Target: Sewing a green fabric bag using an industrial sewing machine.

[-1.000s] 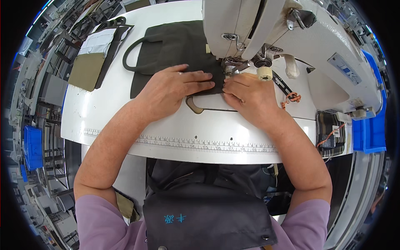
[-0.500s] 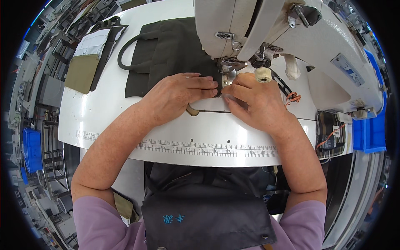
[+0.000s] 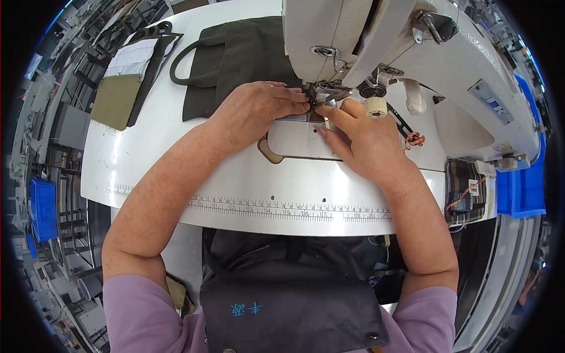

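Note:
A dark olive fabric bag with a looped handle lies on the white table, its right edge under the head of a sewing machine. My left hand rests flat on the bag's near right corner, fingertips beside the presser foot. My right hand is at the other side of the needle area. Its index fingertip touches the fabric edge, while the thumb stands apart below it and the other fingers curl. The needle point and the fabric under the foot are mostly hidden.
A stack of cut fabric pieces lies at the table's left. A printed ruler runs along the near edge. Orange thread lies right of my right hand. Plaid cloth and a blue bin are at the right.
The bag has moved away from me, and its near edge now lies close to the presser foot. My left hand has moved with it. My right index finger has straightened toward the foot.

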`<state>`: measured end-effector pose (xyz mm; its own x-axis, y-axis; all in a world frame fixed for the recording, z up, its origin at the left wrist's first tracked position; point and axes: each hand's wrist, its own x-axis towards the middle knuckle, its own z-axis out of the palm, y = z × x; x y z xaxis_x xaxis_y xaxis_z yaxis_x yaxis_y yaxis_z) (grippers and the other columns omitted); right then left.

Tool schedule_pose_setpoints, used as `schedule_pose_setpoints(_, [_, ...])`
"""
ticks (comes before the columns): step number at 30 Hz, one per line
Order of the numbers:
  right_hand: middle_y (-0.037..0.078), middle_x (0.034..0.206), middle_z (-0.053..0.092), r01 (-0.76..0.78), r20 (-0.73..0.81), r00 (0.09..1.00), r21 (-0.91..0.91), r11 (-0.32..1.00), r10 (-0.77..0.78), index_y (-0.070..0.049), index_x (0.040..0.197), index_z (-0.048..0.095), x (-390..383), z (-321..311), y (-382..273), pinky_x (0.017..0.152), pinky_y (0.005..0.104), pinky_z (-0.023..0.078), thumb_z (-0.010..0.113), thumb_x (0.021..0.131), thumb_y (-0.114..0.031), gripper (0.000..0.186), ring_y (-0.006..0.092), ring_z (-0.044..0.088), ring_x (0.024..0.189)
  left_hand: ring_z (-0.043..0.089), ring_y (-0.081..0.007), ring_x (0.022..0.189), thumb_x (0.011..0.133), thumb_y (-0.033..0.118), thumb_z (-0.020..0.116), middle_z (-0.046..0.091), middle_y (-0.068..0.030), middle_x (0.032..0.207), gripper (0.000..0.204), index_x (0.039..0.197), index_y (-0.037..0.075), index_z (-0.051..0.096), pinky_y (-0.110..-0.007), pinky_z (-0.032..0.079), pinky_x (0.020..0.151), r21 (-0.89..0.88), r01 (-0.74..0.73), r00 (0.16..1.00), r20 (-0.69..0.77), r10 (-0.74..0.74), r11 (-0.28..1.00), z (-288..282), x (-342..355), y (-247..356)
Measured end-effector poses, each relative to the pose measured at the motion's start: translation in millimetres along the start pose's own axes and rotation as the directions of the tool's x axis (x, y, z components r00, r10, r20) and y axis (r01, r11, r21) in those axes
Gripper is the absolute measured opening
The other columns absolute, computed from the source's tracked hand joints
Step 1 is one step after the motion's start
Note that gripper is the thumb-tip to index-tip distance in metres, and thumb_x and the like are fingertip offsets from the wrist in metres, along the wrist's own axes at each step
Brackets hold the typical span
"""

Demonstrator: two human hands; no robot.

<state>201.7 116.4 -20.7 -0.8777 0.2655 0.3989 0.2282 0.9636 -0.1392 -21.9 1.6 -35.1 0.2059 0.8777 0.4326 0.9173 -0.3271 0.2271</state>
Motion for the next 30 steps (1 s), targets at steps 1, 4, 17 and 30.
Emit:
schedule_pose_setpoints(1, [0.011,0.073,0.067,0.014,-0.02,1.0,0.011,1.0,-0.014,-0.013,0.109,0.076,-0.4,1.0,1.3,0.066,0.0433,0.05,0.074,0.089,-0.028,0.025,0.0307,0.064,0.067,0.07,-0.0255,0.115,0.08,-0.008,0.059,0.074,-0.006,0.122,0.046,0.118,0.01,0.077,-0.04,0.052,0.109,0.024,-0.01,1.0,-0.007,0.01,1.0,0.6,0.4,0.6])
schedule_pose_setpoints(4, [0.01,0.073,0.068,0.03,-0.044,0.999,0.036,0.999,-0.028,-0.013,0.108,0.076,0.7,1.2,4.1,0.066,0.043,0.05,0.074,0.09,-0.027,0.023,0.0299,0.064,0.066,0.07,-0.0254,0.114,0.08,-0.007,0.059,0.074,-0.0056,0.123,0.046,0.118,0.01,0.077,-0.04,0.052,0.109,0.059,0.006,1.0,-0.015,-0.005,0.998,1.7,-1.3,1.3])
schedule_pose_setpoints(17, [0.012,0.07,0.068,0.037,-0.072,0.997,0.048,0.998,-0.033,-0.013,0.107,0.077,1.0,4.6,1.7,0.063,0.0451,0.052,0.068,0.092,-0.022,0.019,0.0317,0.067,0.065,0.058,-0.0279,0.133,0.078,-0.009,0.058,0.062,-0.015,0.142,0.058,0.136,-0.001,0.062,-0.04,0.046,0.115,0.237,0.125,0.975,0.149,-0.163,0.963,-0.2,-12.1,49.5])
schedule_pose_setpoints(30, [0.01,0.072,0.067,0.026,-0.07,0.997,0.03,0.999,-0.024,-0.013,0.107,0.076,1.5,4.6,1.5,0.061,0.0446,0.053,0.068,0.092,-0.021,0.019,0.0308,0.067,0.066,0.053,-0.0284,0.139,0.077,-0.011,0.056,0.057,-0.0163,0.148,0.064,0.141,-0.003,0.056,-0.041,0.041,0.12,0.278,0.154,0.959,0.19,-0.211,0.948,0.0,-5.3,50.5])
